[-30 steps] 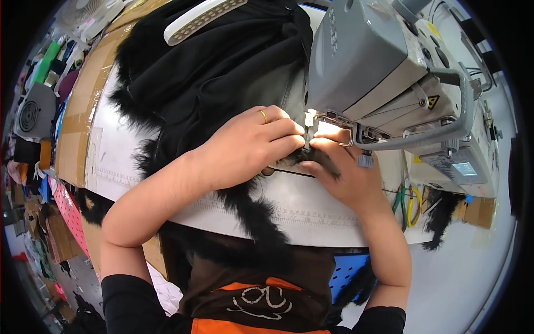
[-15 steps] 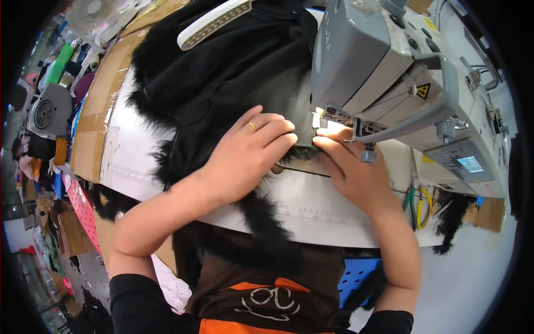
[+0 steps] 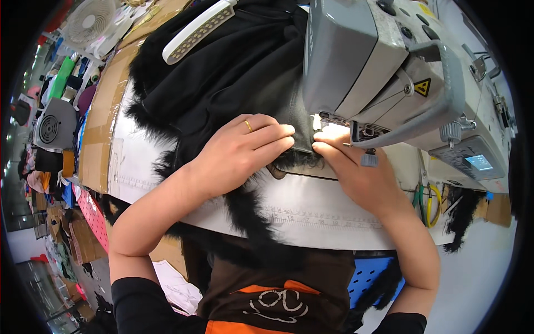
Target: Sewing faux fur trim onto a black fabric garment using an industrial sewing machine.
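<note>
A black garment piece [image 3: 233, 78] with fluffy black fur edging [image 3: 149, 119] lies bunched across the sewing table, its near edge running to the sewing machine [image 3: 339, 61]. My left hand [image 3: 236, 149], with a gold ring, is closed on the cloth left of the presser foot [image 3: 317, 121]; its fingers are pressed together and its thumb is mostly hidden. Beside the lit needle area, my right hand [image 3: 364, 178] pinches the cloth's near edge, fingertips partly behind the machine's parts. Between both hands, a short stretch of fur [image 3: 300, 160] hangs along that edge.
Scissors [image 3: 429, 206] with green and yellow handles lie right of my right hand. A white lamp arm [image 3: 197, 33] crosses above the cloth. A printed ruler scale [image 3: 317, 219] runs along the table's front edge. Taped cardboard [image 3: 100, 122] borders the left side.
The view has shifted slightly. Both hands remain on the cloth beside the presser foot, and my left hand's raised index finger now lies lower, closer to the others.
</note>
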{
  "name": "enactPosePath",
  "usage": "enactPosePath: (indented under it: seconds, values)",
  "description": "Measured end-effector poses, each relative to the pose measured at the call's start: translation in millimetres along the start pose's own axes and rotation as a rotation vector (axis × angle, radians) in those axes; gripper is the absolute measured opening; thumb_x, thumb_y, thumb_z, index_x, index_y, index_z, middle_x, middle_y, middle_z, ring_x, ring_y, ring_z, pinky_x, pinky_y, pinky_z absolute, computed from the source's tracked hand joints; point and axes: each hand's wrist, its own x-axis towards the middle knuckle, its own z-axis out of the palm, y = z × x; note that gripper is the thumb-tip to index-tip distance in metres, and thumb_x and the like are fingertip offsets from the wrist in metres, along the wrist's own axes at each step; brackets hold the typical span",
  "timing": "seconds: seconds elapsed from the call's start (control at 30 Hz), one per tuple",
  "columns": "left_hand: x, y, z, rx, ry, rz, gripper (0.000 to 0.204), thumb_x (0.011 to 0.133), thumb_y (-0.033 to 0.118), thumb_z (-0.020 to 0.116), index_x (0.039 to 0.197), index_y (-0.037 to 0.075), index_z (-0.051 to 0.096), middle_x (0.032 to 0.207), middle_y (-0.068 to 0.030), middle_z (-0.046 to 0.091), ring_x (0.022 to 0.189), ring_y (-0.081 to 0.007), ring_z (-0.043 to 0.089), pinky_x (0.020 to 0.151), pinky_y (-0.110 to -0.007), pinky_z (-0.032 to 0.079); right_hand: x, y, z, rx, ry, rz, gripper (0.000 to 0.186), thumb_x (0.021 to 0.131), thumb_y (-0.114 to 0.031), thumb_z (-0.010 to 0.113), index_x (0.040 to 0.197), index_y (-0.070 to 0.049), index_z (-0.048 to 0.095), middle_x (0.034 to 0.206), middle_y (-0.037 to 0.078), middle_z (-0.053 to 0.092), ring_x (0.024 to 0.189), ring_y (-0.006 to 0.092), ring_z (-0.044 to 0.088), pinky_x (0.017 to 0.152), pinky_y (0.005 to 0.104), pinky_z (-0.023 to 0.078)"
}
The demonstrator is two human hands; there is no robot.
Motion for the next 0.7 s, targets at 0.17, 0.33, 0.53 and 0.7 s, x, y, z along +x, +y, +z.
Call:
enactPosePath:
  seconds: [0.17, 0.33, 0.53, 0.7]
  values:
    - [-2.8, -2.7, -0.6, -0.088, 0.005, 0.011, 0.038, 0.082, 0.006, 0.071, 0.120, 0.000, 0.075, 0.126, -0.0114, 0.075, 0.110, -0.0306, 0.071, 0.093, -0.041, 0.061, -0.8, -2.4, -1.7, -0.039, 0.012, 0.032, 0.029, 0.086, -0.001, 0.072, 0.114, -0.010, 0.076, 0.116, 0.001, 0.075, 0.106, 0.0262, 0.072, 0.091, 0.0427, 0.058]
    - [0.9, -3.2, 3.7, -0.116, 0.018, 0.038, 0.038, 0.082, 0.007, 0.071, 0.119, 0.000, 0.075, 0.122, -0.0109, 0.076, 0.108, -0.0299, 0.071, 0.091, -0.040, 0.061, -7.0, -4.6, -6.7, -0.114, -0.014, 0.044, 0.028, 0.088, -0.002, 0.071, 0.114, -0.012, 0.077, 0.118, 0.001, 0.076, 0.112, 0.0274, 0.073, 0.096, 0.0433, 0.058]
    - [5.1, -2.5, 7.7, -0.099, 0.037, 0.078, 0.037, 0.080, 0.009, 0.071, 0.116, -0.001, 0.074, 0.113, -0.0092, 0.074, 0.105, -0.0288, 0.071, 0.089, -0.040, 0.062, -13.3, -3.6, -12.9, -0.111, -0.070, 0.133, 0.029, 0.089, -0.002, 0.071, 0.114, -0.016, 0.078, 0.123, 0.000, 0.079, 0.119, 0.0270, 0.073, 0.104, 0.0433, 0.057]
    - [8.1, -2.2, 7.6, -0.078, 0.063, 0.099, 0.037, 0.079, 0.009, 0.071, 0.115, -0.001, 0.074, 0.107, -0.0083, 0.072, 0.102, -0.0284, 0.070, 0.086, -0.039, 0.061, -14.9, -3.0, -15.3, -0.181, -0.067, 0.106, 0.027, 0.092, -0.004, 0.071, 0.115, -0.016, 0.079, 0.120, 0.001, 0.080, 0.115, 0.0280, 0.075, 0.101, 0.0429, 0.058]
